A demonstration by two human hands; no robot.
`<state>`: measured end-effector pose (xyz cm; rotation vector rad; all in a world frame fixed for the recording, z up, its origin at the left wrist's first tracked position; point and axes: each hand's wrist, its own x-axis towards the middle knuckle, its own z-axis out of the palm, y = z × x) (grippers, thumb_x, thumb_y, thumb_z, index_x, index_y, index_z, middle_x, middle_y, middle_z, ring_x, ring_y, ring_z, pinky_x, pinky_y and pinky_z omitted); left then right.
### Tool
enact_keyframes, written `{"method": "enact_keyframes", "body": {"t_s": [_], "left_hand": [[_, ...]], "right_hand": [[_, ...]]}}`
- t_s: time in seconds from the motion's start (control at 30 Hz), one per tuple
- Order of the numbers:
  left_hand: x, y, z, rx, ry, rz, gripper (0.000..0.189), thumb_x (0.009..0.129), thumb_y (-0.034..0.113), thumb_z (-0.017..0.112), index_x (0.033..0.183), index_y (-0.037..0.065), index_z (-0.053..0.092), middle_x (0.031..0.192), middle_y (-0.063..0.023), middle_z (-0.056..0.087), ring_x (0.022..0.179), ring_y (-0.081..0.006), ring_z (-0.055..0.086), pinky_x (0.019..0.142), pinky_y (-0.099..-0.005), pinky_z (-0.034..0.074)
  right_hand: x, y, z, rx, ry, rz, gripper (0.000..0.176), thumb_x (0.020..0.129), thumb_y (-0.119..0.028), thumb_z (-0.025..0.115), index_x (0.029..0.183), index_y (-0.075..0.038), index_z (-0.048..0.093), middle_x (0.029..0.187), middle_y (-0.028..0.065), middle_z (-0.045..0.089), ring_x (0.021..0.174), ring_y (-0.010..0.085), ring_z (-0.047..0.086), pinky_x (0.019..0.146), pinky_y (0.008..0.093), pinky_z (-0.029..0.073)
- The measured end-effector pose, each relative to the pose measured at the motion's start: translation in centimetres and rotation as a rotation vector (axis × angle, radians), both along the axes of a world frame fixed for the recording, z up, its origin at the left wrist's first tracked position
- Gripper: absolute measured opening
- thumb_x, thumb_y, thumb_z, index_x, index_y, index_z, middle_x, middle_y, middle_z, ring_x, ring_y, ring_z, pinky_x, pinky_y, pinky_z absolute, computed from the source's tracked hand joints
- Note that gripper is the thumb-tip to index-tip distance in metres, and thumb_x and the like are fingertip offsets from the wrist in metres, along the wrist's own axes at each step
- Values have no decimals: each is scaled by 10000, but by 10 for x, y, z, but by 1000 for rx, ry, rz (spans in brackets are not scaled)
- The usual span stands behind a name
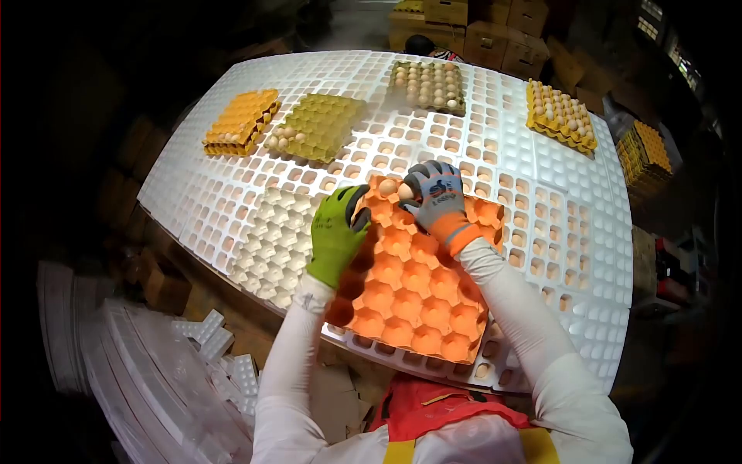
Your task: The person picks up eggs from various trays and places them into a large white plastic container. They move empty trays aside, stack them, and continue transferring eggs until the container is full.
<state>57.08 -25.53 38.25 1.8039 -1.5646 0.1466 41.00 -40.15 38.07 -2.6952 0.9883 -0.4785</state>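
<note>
An orange egg tray (415,276) lies before me, with an egg (388,188) in its far row and most of its cups bare. My right hand (439,195), in a grey and orange glove, has its fingers curled against a second egg (405,191) beside the first. At the tray's far left corner is my left hand (338,232) in a green glove with dark fingertips. Its thumb and fingers are curved but apart, with no egg visible between them. A pale egg tray (277,247) lies just left of that hand.
White cupped panels (506,124) cover the table. Further back are a stacked yellow tray (243,116) with eggs, an olive tray (323,124) holding a few, a full tray (427,85), and a yellow stack (562,116). Cardboard boxes (487,42) and a person (421,46) are behind.
</note>
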Motion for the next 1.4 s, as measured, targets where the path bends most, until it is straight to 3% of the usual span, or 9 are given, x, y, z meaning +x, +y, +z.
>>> {"method": "enact_keyframes", "body": {"t_s": [0.1,0.27,0.47,0.57,0.7,0.83,0.9,1.13,1.4], "left_hand": [[22,-59,-5,107,-256,-264,590,765,104,735,1338,124,594,1216,-111,651,1151,-336,579,969,-443,468],[26,-78,-8,75,-323,-383,453,707,113,749,1155,103,677,987,-118,662,937,-352,601,825,-454,471],[37,-72,8,216,-76,-376,444,757,-102,715,1174,47,685,1090,-83,670,1036,-249,643,919,-345,502],[14,-51,32,102,712,-221,427,950,79,653,1365,13,576,1312,-90,617,1155,-188,609,982,-322,485],[-100,-25,62,284,946,-226,484,1042,271,555,1469,65,460,1375,-80,571,1157,-211,625,878,-307,539],[-215,-23,58,480,1340,-399,466,995,105,598,1444,53,485,1339,-78,601,1104,-197,658,850,-302,581],[-243,-24,55,498,1381,-431,496,931,33,635,1411,46,508,1305,-73,608,1067,-171,644,881,-286,548],[-251,-7,39,302,1273,-377,601,846,12,737,1403,30,512,1284,-52,611,1060,-138,610,859,-280,532],[-279,19,36,238,870,-268,451,817,38,771,1248,6,643,1106,-47,664,894,-123,653,738,-261,530]], "right_hand": [[-39,12,2,1046,-1014,302,471,910,-54,697,1366,-66,581,1248,109,660,1102,244,662,920,353,581],[-143,47,21,1485,-1213,176,546,980,-114,646,1477,-79,423,1388,125,577,1187,269,643,908,373,601],[-305,144,-44,1505,-1475,-411,441,1011,-159,602,1420,-58,476,1228,122,645,1041,242,683,860,365,581],[-386,205,-104,1528,-1371,-879,406,969,-142,660,1348,-51,546,1179,115,662,983,234,697,780,346,601],[-420,174,-119,1082,-1200,-924,441,880,-40,722,1300,-53,589,1137,86,672,970,181,678,746,296,571],[-410,128,-148,298,9,-600,507,864,-264,685,1346,-150,576,1201,134,598,1099,338,580,935,444,488],[-400,119,-130,387,179,-565,502,867,-260,672,1354,-186,579,1219,124,594,1089,333,588,925,442,490],[-408,125,-125,619,-513,-512,440,873,-66,712,1304,-106,632,1074,68,659,802,192,650,756,298,532],[-292,115,-9,1379,-1221,-34,383,994,-85,612,1359,8,540,1203,78,655,1003,139,654,896,290,532]]}}
